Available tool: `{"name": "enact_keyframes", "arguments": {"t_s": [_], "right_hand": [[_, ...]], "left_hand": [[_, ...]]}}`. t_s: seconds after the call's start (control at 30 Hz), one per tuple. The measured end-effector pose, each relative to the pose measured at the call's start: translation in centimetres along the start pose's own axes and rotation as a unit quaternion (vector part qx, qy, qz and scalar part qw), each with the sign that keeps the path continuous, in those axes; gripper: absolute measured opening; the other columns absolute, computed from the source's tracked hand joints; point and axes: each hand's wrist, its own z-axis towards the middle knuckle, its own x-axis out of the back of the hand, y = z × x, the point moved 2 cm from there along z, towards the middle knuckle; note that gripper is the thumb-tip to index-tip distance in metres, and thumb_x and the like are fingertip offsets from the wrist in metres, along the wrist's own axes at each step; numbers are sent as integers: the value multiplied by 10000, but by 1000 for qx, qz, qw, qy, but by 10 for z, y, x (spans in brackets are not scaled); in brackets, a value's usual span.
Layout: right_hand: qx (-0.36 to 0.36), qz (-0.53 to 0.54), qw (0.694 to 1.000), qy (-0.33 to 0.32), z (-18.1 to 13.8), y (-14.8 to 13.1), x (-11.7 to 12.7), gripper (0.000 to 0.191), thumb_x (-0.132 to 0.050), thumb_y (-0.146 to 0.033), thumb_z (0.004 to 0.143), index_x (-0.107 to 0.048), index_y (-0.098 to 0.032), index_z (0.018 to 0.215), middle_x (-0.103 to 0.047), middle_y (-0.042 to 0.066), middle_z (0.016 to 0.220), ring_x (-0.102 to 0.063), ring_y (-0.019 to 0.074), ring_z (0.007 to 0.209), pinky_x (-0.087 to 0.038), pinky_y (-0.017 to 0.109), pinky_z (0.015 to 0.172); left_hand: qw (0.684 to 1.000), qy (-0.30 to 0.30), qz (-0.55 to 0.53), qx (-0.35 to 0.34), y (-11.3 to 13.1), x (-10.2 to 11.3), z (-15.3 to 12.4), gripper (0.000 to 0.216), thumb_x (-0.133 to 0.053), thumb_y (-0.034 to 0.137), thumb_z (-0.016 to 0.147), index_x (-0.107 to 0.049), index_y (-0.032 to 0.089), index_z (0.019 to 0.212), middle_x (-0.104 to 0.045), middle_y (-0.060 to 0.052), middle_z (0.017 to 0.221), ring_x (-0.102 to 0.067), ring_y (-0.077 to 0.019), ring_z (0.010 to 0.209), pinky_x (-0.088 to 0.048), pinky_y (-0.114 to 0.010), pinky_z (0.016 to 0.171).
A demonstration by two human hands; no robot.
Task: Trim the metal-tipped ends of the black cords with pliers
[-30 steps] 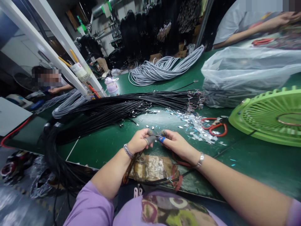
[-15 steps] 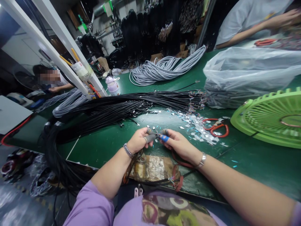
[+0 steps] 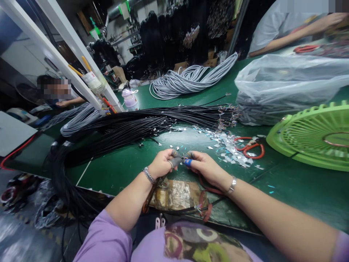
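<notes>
My left hand (image 3: pixel 162 163) and my right hand (image 3: pixel 205 167) meet above the near edge of the green table (image 3: pixel 125 163), fingertips pinched together on a small thing I cannot make out. Grey finger covers sit on my left fingertips and a blue one on a right fingertip. A thin dark cable (image 3: pixel 203 200) trails from under my right hand toward the table edge. Beyond my hands a long bundle of black cables (image 3: pixel 131 127) stretches across the table, its stripped coloured wire ends (image 3: pixel 226 114) pointing right. Shiny foil scraps (image 3: pixel 227 147) litter the surface beside them.
Red-handled scissors (image 3: pixel 249 147) lie among the scraps. A green fan grille (image 3: pixel 313 134) lies at the right, a clear plastic bag (image 3: pixel 283 83) behind it, grey cable coils (image 3: pixel 188 80) farther back. A taped brown patch (image 3: pixel 177 194) covers the near edge. Other people work at the left and upper right.
My fingertips have shifted only slightly, parting a little and closing again. Nothing else has moved.
</notes>
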Motion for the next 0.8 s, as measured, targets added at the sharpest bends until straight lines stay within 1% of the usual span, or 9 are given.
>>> {"name": "enact_keyframes", "arguments": {"t_s": [0.07,0.17,0.27,0.37,0.43,0.5,0.67,0.73,0.8], "right_hand": [[-2,-20,1000,-1,1,1,0,217,-630,-376,625,-514,-194,599,-454,-59,492,-316,73,453,-218,245,454],[17,-61,997,-31,1,0,-3,125,-564,-309,606,-532,-189,594,-484,-44,525,-343,85,488,-248,247,480],[34,-89,994,-55,0,-2,-4,127,-552,-308,612,-564,-184,634,-508,-35,567,-372,97,527,-280,250,509],[36,-83,996,-13,-1,-4,0,161,-577,-351,636,-546,-193,647,-475,-46,546,-369,100,522,-294,252,510],[50,-66,996,24,0,-5,4,199,-607,-385,651,-526,-203,660,-456,-53,545,-375,104,525,-314,252,513],[70,-50,995,45,0,-6,7,246,-640,-427,663,-524,-211,691,-468,-51,568,-396,111,541,-340,255,524],[127,-74,988,57,2,-7,7,296,-639,-493,716,-566,-206,712,-573,-7,675,-474,138,623,-408,278,615],[138,-89,985,59,3,-5,6,316,-624,-515,734,-579,-203,712,-589,1,681,-490,148,641,-421,289,640],[141,-103,982,67,5,-1,6,336,-615,-536,740,-579,-203,715,-585,-3,665,-486,149,628,-421,289,629]], "left_hand": [[1000,0,12,-3,-1,-1,1,395,-702,489,645,-528,151,749,-520,62,482,-389,-38,345,-281,-172,361],[1000,2,14,-6,-2,-2,1,358,-692,457,658,-525,151,741,-517,60,480,-399,-41,351,-291,-171,369],[1000,8,-4,-9,0,-1,1,385,-697,483,645,-513,156,730,-520,58,476,-396,-40,349,-281,-167,368],[999,16,-25,-12,2,1,1,433,-693,539,631,-505,160,722,-524,55,475,-389,-39,343,-263,-166,360],[999,22,-35,-12,2,2,0,450,-688,561,625,-500,161,712,-523,55,473,-385,-39,338,-256,-166,356],[999,20,-41,-9,2,2,0,453,-688,563,619,-497,162,707,-521,55,471,-381,-40,334,-251,-168,351],[999,-17,-31,1,-1,2,0,391,-681,500,649,-514,157,733,-535,48,489,-386,-40,341,-259,-169,362],[999,-36,-12,5,-2,1,0,346,-678,453,669,-524,153,748,-544,43,499,-397,-43,350,-279,-171,373],[999,-41,13,6,-4,0,0,282,-662,392,696,-529,151,754,-550,39,508,-412,-49,361,-304,-175,386]]}}
